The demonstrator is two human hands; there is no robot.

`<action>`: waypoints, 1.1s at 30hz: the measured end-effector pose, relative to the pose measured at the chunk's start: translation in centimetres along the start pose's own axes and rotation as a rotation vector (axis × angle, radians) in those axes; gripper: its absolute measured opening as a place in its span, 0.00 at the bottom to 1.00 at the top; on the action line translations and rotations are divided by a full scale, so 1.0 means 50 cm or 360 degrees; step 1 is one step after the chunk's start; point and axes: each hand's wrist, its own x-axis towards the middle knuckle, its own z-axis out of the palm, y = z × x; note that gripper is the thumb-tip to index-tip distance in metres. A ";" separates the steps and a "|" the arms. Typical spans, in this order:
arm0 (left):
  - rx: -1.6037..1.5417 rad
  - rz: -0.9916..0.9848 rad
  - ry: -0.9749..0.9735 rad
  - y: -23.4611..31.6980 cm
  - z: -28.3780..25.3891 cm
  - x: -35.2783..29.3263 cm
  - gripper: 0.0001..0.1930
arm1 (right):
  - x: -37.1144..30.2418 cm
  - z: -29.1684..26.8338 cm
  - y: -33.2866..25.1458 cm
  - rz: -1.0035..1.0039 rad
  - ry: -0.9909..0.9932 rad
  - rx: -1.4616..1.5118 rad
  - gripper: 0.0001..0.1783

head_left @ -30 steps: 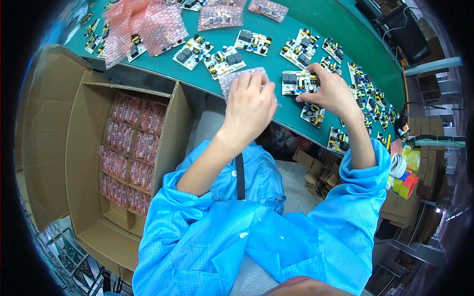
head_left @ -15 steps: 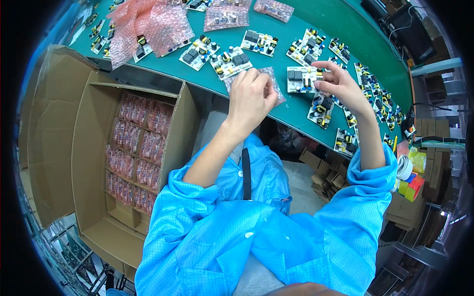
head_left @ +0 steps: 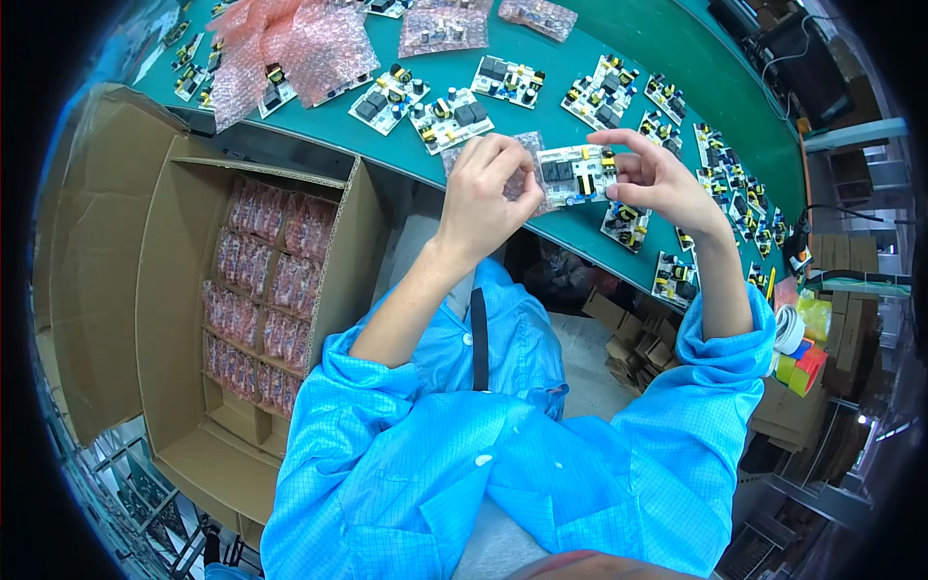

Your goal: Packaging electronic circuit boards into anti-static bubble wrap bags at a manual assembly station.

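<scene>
My right hand (head_left: 659, 186) grips a white circuit board (head_left: 577, 175) by its right end, thumb below and fingers above. Black blocks and yellow-wrapped parts stand on its face. My left hand (head_left: 488, 198) is closed on a pinkish bubble-wrap bag (head_left: 531, 147), which lies mostly behind the fingers at the table's front edge. The board's left end meets the bag, close to my left fingertips. Whether the board's end is inside the bag or only in front of it, I cannot tell.
Several bare circuit boards (head_left: 451, 121) lie across the green table (head_left: 541, 116), crowded at the right. Pink bubble-wrap bags (head_left: 333, 53) are heaped at the back left. An open cardboard box (head_left: 353, 232) at the left holds rows of wrapped boards (head_left: 253, 208).
My right hand has brought the circuit board leftward, up to the bubble-wrap bag. My left hand stays almost in place, still closed on the bag.
</scene>
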 end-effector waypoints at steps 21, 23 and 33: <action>-0.0048 0.0092 0.0028 0.044 -0.024 0.039 0.08 | -0.011 0.048 0.000 0.0034 0.0377 0.0370 0.32; 0.0060 0.0170 0.0060 0.051 -0.028 0.043 0.09 | -0.015 0.045 -0.007 0.0101 0.0445 0.0409 0.32; 0.0090 0.0193 0.0070 0.062 -0.026 0.069 0.08 | -0.024 0.088 -0.025 0.0036 0.0694 0.0329 0.30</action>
